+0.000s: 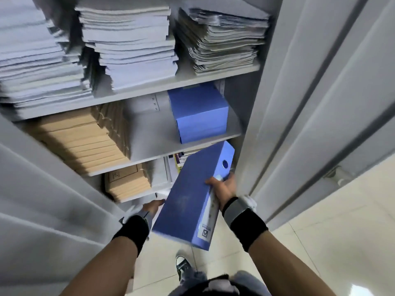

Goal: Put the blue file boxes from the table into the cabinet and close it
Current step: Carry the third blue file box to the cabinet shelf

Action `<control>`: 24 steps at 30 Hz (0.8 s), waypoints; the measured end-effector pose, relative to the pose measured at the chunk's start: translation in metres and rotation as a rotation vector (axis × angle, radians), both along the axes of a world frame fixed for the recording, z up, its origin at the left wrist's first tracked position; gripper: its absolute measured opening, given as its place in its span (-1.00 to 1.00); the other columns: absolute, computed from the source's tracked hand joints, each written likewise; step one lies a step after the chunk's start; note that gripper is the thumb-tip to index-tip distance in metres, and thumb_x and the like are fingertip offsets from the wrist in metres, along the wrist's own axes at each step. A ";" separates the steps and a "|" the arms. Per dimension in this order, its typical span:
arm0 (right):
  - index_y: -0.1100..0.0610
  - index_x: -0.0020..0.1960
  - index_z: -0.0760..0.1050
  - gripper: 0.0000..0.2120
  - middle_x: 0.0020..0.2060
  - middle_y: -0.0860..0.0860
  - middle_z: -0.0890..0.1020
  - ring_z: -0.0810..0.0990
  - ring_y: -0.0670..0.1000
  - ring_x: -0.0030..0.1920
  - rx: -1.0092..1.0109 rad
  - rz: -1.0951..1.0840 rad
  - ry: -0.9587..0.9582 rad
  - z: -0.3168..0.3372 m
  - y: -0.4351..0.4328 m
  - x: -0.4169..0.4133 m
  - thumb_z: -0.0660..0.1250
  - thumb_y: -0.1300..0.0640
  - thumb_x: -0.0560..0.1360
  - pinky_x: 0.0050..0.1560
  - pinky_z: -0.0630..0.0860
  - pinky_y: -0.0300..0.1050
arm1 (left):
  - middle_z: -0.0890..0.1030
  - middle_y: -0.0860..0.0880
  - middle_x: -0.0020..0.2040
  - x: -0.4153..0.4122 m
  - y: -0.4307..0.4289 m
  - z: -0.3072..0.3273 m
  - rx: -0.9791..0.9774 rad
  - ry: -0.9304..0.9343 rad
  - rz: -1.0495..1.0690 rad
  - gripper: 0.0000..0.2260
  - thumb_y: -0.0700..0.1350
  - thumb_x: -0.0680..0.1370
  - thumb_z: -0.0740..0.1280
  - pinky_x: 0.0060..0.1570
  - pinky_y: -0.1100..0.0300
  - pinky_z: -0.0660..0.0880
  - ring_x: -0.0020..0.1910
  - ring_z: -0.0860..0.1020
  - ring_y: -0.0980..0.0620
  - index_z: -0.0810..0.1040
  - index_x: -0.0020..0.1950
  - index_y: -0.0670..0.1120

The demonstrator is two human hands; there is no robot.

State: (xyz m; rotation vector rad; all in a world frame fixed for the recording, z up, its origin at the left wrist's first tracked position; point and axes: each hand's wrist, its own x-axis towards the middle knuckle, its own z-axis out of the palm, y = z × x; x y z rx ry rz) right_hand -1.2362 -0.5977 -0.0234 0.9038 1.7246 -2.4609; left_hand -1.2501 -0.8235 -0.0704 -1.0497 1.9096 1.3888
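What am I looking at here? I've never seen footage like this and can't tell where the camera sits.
The camera is worn on a person's head and looks down at their own arms. They stand at an open cabinet. The right hand grips a blue file box, tilted, in front of the shelves; the left hand reaches beside it, mostly hidden behind it. More blue boxes already sit on the middle shelf, beside brown folders. Paper stacks fill the shelf above.
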 end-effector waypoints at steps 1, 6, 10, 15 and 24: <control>0.12 0.09 0.39 -0.39 0.00 0.08 0.62 0.66 0.08 -0.11 -0.011 -0.040 0.012 0.003 0.004 -0.006 0.48 0.22 0.07 -0.19 0.61 -0.05 | 0.31 -0.20 0.52 0.002 -0.010 -0.002 0.047 -0.128 0.031 -0.36 0.08 0.52 0.40 0.11 -0.21 0.40 0.44 0.34 -0.26 0.33 0.50 -0.18; 0.08 -0.02 0.46 -0.53 -0.16 0.01 0.70 0.70 0.04 -0.21 -0.075 -0.157 0.149 0.018 0.019 -0.042 0.45 0.30 0.11 -0.23 0.62 -0.06 | 0.66 -0.32 -0.01 -0.039 -0.021 0.000 0.477 -0.183 0.108 -0.37 0.13 0.31 0.51 -0.11 -0.38 0.56 0.04 0.64 -0.36 0.47 0.22 -0.21; 0.19 0.16 0.43 -0.43 -0.02 0.11 0.70 0.70 0.16 -0.09 -0.171 -0.167 0.274 0.040 0.035 -0.066 0.41 0.37 0.16 -0.11 0.65 0.07 | 0.68 -0.25 -0.10 -0.075 -0.006 0.014 0.593 0.049 0.166 -0.53 0.02 0.32 0.55 -0.13 -0.15 0.63 -0.20 0.71 -0.31 0.51 0.09 -0.19; 0.16 0.14 0.41 -0.46 -0.02 0.16 0.64 0.60 0.21 -0.07 -0.326 -0.227 0.348 0.057 0.048 -0.088 0.34 0.37 0.16 0.08 0.52 0.22 | 0.71 -0.12 -0.09 -0.111 -0.003 0.035 0.664 0.316 0.276 -0.64 -0.07 0.28 0.54 -0.16 0.06 0.65 -0.22 0.72 -0.11 0.66 0.04 -0.11; 0.06 0.13 0.41 -0.40 0.06 0.16 0.61 0.58 0.21 0.00 -0.472 -0.366 0.439 0.061 0.053 -0.129 0.36 0.39 0.12 0.09 0.52 0.21 | 0.73 -0.15 -0.10 -0.139 0.037 0.066 0.834 0.499 0.565 -0.76 0.01 0.41 0.47 -0.19 0.07 0.64 -0.10 0.69 -0.16 0.66 -0.01 -0.08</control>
